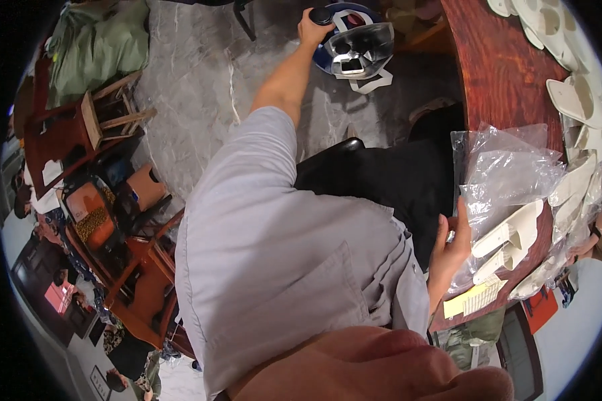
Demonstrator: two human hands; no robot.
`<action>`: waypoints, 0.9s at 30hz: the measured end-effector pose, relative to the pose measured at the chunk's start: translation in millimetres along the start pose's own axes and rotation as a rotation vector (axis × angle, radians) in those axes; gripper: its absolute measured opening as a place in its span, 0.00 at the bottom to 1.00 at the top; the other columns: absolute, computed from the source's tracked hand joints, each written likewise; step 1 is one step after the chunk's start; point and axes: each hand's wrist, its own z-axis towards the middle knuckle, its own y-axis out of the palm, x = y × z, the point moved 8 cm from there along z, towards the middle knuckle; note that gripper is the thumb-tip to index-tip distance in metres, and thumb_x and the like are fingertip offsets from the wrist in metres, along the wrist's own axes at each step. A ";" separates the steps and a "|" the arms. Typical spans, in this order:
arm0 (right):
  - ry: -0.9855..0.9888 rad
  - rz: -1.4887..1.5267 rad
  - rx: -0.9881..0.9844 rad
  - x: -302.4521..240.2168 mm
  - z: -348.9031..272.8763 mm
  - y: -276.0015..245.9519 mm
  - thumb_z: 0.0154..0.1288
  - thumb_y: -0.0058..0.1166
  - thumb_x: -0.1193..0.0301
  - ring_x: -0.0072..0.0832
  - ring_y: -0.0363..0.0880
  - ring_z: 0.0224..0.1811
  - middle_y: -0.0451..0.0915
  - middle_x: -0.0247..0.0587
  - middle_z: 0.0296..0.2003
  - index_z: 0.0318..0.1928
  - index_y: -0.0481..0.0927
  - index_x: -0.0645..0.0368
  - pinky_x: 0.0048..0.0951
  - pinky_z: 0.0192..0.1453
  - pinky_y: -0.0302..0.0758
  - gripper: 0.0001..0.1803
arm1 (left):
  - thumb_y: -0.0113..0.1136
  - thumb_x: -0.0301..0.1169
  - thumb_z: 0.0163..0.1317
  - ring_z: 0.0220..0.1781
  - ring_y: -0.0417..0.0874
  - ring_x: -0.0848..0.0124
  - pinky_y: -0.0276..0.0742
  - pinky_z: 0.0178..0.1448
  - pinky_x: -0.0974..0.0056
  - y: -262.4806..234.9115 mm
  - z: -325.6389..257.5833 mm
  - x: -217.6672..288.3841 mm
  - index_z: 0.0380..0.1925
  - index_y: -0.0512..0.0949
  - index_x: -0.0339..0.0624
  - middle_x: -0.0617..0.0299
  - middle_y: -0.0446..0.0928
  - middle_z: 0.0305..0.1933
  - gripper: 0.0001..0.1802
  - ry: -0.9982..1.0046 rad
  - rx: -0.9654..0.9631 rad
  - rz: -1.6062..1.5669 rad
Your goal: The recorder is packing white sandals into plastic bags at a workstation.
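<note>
My left hand (309, 30) reaches far forward with its fingers closed round a round black lid (320, 16); whatever is under the lid is hidden. It is at the side of a dark blue bag with a silver lining (374, 41) and white straps, with a white-and-black phone-like thing (352, 65) inside. My right hand (453, 244) is at the table edge, its visible fingers extended and apart. Its fingertips are by clear plastic bags (508, 164), and I cannot tell whether they touch. Beside them lie cream slippers (515, 234), partly under plastic.
More cream slippers (575, 100) line the far side of the reddish wooden table (495, 73). Yellow paper slips (475, 299) lie at its near end. On the left are wooden chairs (144, 287), a stool (117, 110) and a green sack (100, 50). Another person's hand (585, 246) shows at right.
</note>
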 end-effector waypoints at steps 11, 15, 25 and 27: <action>0.002 -0.015 -0.033 -13.3 4.1 17.8 0.63 0.61 0.79 0.44 0.73 0.31 0.75 0.49 0.29 0.56 0.80 0.64 0.41 0.37 0.70 0.20 | 0.80 0.41 0.35 0.58 0.81 0.50 0.77 0.61 0.51 39.5 3.1 -17.3 0.58 0.72 0.57 0.51 0.81 0.55 0.44 -0.029 -0.314 0.250; -0.031 -0.066 -0.050 -20.0 8.3 18.0 0.62 0.61 0.80 0.43 0.72 0.30 0.74 0.48 0.28 0.55 0.80 0.63 0.41 0.37 0.69 0.20 | 0.80 0.41 0.37 0.56 0.82 0.48 0.78 0.58 0.49 52.0 7.0 -28.9 0.58 0.72 0.58 0.49 0.80 0.53 0.43 0.131 -0.413 0.381; -0.021 -0.092 -0.087 -24.8 8.5 25.6 0.59 0.63 0.81 0.39 0.72 0.28 0.74 0.44 0.26 0.55 0.81 0.61 0.39 0.36 0.69 0.21 | 0.74 0.38 0.48 0.58 0.79 0.43 0.78 0.59 0.46 75.1 -4.0 -58.4 0.59 0.71 0.55 0.42 0.76 0.55 0.35 0.065 -0.665 0.792; -0.032 -0.096 -0.088 -26.2 9.8 26.6 0.59 0.63 0.81 0.39 0.72 0.29 0.74 0.44 0.26 0.55 0.81 0.61 0.39 0.36 0.69 0.21 | 0.72 0.39 0.51 0.61 0.78 0.46 0.77 0.60 0.46 74.6 -2.8 -53.7 0.57 0.74 0.55 0.44 0.76 0.56 0.31 0.055 -0.672 0.869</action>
